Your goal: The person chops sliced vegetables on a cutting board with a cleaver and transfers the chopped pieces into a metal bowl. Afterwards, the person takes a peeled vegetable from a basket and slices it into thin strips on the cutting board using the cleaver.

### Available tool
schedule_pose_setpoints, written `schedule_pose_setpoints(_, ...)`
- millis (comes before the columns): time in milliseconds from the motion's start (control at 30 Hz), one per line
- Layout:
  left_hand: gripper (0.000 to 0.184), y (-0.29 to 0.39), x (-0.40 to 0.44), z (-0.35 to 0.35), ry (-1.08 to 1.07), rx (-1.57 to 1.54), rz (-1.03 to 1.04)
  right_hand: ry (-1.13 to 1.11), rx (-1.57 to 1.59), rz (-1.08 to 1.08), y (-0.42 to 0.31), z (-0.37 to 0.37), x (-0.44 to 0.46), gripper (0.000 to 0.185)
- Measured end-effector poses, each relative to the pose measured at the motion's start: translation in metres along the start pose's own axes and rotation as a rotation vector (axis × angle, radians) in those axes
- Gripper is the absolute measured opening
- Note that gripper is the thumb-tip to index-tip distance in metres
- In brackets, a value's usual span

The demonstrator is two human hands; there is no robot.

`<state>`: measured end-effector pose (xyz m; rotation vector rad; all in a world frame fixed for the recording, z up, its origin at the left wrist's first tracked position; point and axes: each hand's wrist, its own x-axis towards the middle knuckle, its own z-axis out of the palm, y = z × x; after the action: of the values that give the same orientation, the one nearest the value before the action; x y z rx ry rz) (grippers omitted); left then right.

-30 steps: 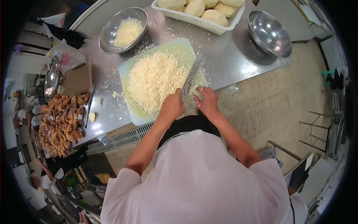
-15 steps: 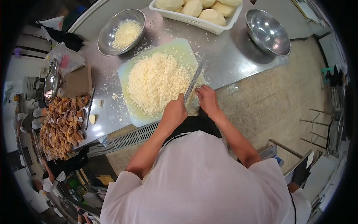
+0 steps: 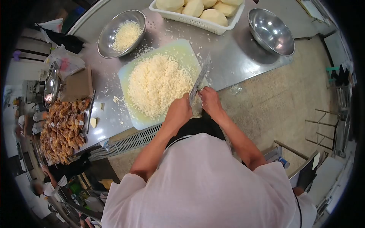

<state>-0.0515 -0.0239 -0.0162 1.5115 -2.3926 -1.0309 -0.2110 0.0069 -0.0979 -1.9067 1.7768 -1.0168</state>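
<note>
Pale bits (image 3: pixel 157 85) on board (image 3: pixel 185 48) and in bowl (image 3: pixel 105 41)

Finely chopped, pale yellow bits (image 3: pixel 159 83) lie heaped on the greenish cutting board (image 3: pixel 182 47); a speckled knife (image 3: pixel 201 76) slants along the board's right side.

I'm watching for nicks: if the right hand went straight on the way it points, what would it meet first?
Most likely the knife blade, close ahead of the right hand; whether they touch is hard to tell.
</note>
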Motion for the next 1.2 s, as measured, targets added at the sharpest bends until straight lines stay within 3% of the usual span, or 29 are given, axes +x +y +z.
schedule_pose_setpoints(467, 0.018, -0.005, 0.015, 0.021, 0.001, -0.084, -0.002, 0.009, 0.053, 0.036, 0.009, -0.003, -0.01, 0.012)
schedule_pose_setpoints(667, 0.013, -0.015, 0.002, 0.01, 0.041, 0.021, -0.032, -0.046, 0.05, 0.098, -0.005, -0.024, -0.018, 0.017)
schedule_pose_setpoints(733, 0.013, -0.015, 0.004, 0.011, 0.068, 0.016, -0.045, 0.026, 0.098, -0.006, 0.001, -0.013, -0.018, 0.02)
schedule_pose_setpoints(967, 0.012, -0.007, -0.004, 0.015, 0.042, -0.012, -0.012, 0.069, 0.075, 0.009, 0.0, -0.005, -0.013, 0.016)
schedule_pose_setpoints(1200, 0.012, -0.001, -0.005, 0.013, 0.03, -0.009, 0.011, -0.043, 0.051, 0.065, -0.001, -0.01, -0.009, 0.014)
